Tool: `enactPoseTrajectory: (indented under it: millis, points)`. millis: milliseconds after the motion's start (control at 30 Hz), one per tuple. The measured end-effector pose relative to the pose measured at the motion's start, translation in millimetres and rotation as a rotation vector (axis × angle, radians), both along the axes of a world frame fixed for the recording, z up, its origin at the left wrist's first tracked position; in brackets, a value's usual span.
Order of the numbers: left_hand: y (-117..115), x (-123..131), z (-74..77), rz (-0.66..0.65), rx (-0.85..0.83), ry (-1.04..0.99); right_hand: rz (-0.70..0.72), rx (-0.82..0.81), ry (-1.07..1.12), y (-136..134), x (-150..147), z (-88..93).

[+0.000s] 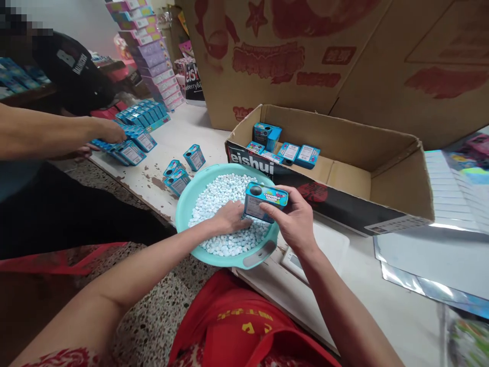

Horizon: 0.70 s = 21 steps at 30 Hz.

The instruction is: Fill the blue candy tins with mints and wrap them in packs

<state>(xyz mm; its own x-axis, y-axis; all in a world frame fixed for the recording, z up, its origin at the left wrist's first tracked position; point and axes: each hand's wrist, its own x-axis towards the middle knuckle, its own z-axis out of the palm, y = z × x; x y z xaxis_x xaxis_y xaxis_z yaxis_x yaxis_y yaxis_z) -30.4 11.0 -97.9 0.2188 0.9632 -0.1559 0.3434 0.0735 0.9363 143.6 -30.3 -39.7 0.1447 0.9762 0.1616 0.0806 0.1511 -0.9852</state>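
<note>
A small blue box (265,201) is held just above centre of the frame, pinched by its sides between the thumb and fingers of the right hand (294,220), over the near rim of a teal bowl (184,204). The left hand (228,216) is laid in the pale blue pellets (221,191) that fill the bowl, fingers curled downward beside the box. Whether any pellets are gripped cannot be told.

The step in hand is judged to be the loading of pellets into the box. For that, the opening would need to be kept turned toward the left hand and the box held over the bowl so that strays are caught.

Behind the bowl, more blue boxes (301,153) are gathered in a low cardboard tray (393,178). Loose boxes (178,176) lie left of the bowl on a worn white table (179,130).

At upper left, a co-worker's hand (109,131) is rested on a further batch. Stacked packs (153,56) and a large printed carton (305,51) are seen behind, and foil sheets (420,255) at right.
</note>
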Motion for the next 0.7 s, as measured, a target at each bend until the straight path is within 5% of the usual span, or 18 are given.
enactPoseTrajectory:
  millis: [100, 233, 367, 500, 700]
  points:
    - [-7, -12, 3.7, -0.118, 0.089, 0.155, 0.027, -0.031, -0.040, -2, 2, -5.3]
    - [-8, -25, 16.2, 0.035, 0.014, 0.177, 0.056, -0.017, -0.158, -5, 2, -10.4]
    - [-10, -23, 45.2, 0.294, -0.169, -0.200, 0.102, 0.068, -0.298, -5, -9, -12.2]
    - [-12, -10, 70.9, 0.437, -0.071, -0.629, 0.196, 0.130, -0.423, -7, -28, -12.8]
    - [-9, 2, 77.3, 0.542, -0.001, -0.826, 0.229, 0.123, -0.459, -11, -40, -8.7]
